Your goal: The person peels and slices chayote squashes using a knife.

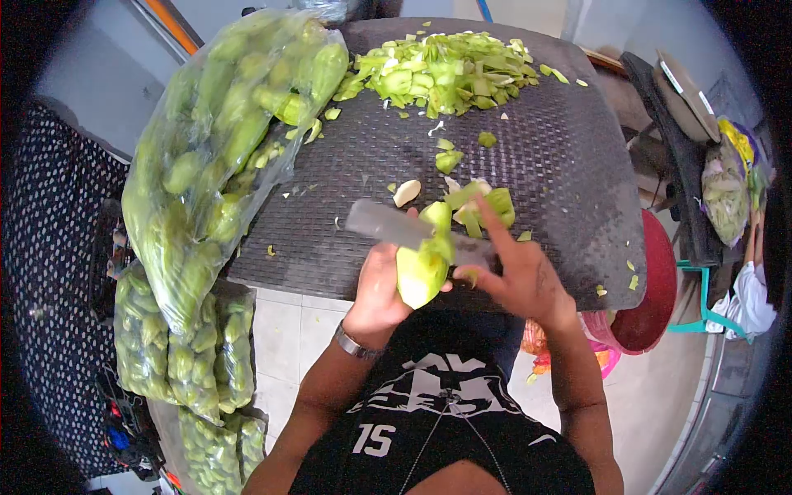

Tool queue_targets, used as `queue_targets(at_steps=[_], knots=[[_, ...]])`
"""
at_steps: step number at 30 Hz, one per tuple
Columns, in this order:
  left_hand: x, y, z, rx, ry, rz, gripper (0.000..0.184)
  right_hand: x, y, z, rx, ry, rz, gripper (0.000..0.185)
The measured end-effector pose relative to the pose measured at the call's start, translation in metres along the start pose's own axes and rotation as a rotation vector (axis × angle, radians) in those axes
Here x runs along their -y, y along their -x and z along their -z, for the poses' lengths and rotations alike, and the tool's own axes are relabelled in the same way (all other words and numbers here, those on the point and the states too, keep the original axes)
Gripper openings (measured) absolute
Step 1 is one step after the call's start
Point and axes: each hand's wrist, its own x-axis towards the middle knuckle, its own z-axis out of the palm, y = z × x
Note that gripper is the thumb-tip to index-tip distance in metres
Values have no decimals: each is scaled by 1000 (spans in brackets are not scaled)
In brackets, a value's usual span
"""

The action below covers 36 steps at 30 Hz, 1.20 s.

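The left hand [388,285] is gripping a fruit [422,272], fingers wrapping around its side and back. The fruit is tilting above the near edge of the table [346,165], its partly pale lower end pointing toward the person. A blurred blade [384,224] is crossing the fruit's upper part. The right hand [516,268] is hovering just right of the fruit, index finger and thumb standing apart; whether it is pinching the knife's handle cannot be told. Scraps [497,208] are lying beyond the right hand. A pile of peelings [450,73] is covering part of the far side. At left, 1 large bag [198,157] is holding more green fruits.
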Motion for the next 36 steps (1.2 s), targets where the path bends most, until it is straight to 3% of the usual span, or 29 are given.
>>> queue_targets(at_steps=[1,4,6,7,10,13,16,17,20,22,27,33,36], knots=[[-5,-2,-1,31,-151,36,47,-11,-2,1,-32,40,-7,97],[-18,-4,1,51,24,203,47,-24,-4,16,-68,66,-222,90],[-21,-3,-3,-29,28,170,47,-23,-5,36,6,18,-445,86],[-22,-4,-4,-87,37,148,47,-29,-3,30,-65,-4,-393,81],[-21,-13,-12,-193,51,76,40,-7,-5,29,107,-359,-588,84],[-18,-22,-8,-184,40,18,36,6,4,0,-20,-259,-283,79],[-11,-26,2,-125,26,34,39,31,12,-14,0,-146,-107,88],[-11,-25,-3,-149,14,54,43,43,11,-9,156,-136,-207,96],[-9,-18,-14,-159,-93,9,48,33,14,-28,-8,-33,72,100],[-4,-12,-25,-203,-241,-110,51,34,13,-26,10,2,65,105],[-1,-26,-2,-136,-125,-7,50,36,11,-22,84,91,25,104],[19,-27,5,-217,-19,-100,49,22,-1,-15,27,11,-35,100],[16,-25,11,-90,41,-49,54,27,-2,2,103,-41,-122,100]])
